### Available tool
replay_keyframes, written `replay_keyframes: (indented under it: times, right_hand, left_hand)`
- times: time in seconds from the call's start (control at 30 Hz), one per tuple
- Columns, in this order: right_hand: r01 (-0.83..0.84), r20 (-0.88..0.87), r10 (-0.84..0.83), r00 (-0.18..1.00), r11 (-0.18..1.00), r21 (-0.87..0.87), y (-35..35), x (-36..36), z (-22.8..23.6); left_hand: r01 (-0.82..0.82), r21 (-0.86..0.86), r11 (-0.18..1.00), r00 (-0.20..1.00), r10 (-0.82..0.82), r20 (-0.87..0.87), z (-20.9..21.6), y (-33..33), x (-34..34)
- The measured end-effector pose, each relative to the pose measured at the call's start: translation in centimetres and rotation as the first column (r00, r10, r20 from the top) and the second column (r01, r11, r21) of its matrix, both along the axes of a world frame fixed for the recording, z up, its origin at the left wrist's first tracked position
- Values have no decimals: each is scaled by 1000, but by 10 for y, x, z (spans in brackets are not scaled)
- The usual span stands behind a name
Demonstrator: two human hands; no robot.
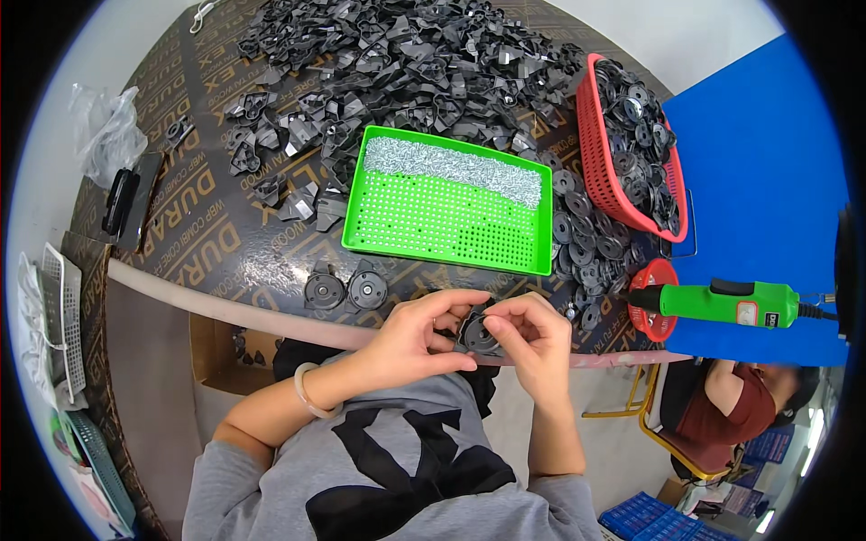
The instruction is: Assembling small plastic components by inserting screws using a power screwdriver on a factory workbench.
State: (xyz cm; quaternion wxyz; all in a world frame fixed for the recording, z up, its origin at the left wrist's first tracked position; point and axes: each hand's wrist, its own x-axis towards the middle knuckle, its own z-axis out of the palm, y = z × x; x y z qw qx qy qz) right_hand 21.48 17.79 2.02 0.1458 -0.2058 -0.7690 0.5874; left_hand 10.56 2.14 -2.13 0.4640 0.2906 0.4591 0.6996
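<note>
A dark plastic part with a round disc (pixel 478 334) is held between my two hands at the table's near edge. My left hand (pixel 424 334) grips its left side, thumb below and fingers above. From the right, my right hand (pixel 532 338) pinches it with thumb and forefinger. Two similar round assemblies, one (pixel 323 290) beside the other (pixel 367 289), lie on the table left of my hands. Just beyond my hands sits a green perforated tray (pixel 406 216) with a band of small silvery screws (pixel 451 167) along its far side.
Loose black plastic parts (pixel 388 63) are heaped across the back. Black discs (pixel 586 230) lie right of the tray, near a red basket (pixel 600 153) full of them. A green electric screwdriver (pixel 722 305) lies over a small red basket (pixel 651 316). Another person (pixel 735 406) sits at lower right.
</note>
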Motion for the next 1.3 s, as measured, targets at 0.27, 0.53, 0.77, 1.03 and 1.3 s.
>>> replay_keyframes:
  times: [0.27,0.53,0.77,1.03,1.3]
  right_hand:
    - [-5,-5,5,1000,996,-87,3,-3,-1]
    - [18,14,-15,1000,975,-223,0,0,2]
    - [56,0,-56,998,991,-125,-5,2,-4]
    - [80,-32,-77,996,994,80,-8,0,-11]
    - [102,-87,-84,993,968,228,-7,-3,-11]
  left_hand:
    - [-5,-4,1000,1000,5,-14,-1,1,-2]
    - [22,-34,999,1000,-22,8,-1,-1,-1]
    - [11,-18,1000,1000,-11,0,0,0,-2]
    - [-27,-3,1000,998,27,-49,1,0,-2]
    - [-28,11,1000,998,29,-55,-1,-1,-1]
